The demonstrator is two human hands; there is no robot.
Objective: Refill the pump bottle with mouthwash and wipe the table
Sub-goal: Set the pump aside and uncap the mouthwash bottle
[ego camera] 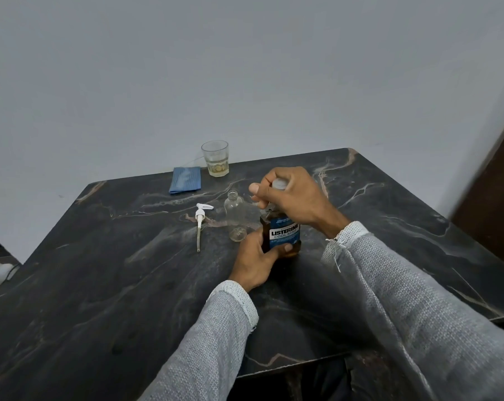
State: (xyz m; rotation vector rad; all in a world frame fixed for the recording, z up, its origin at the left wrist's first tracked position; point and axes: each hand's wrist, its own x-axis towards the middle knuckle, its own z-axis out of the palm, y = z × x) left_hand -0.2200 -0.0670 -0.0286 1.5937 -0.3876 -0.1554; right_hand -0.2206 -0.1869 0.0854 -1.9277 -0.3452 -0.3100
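A mouthwash bottle (pixel 284 231) with amber liquid and a blue label stands upright near the middle of the dark marble table (pixel 129 285). My left hand (pixel 255 259) grips its lower body. My right hand (pixel 292 196) is closed over its white cap (pixel 279 183) from above. Just left of it stands the clear empty pump bottle (pixel 234 215), open at the neck. The white pump head (pixel 200 219) with its dip tube lies flat on the table further left.
A folded blue cloth (pixel 186 180) lies at the table's far edge by the wall. Beside it stands a glass (pixel 215 158) with a little yellowish liquid. A brown door edge (pixel 493 215) rises at the right.
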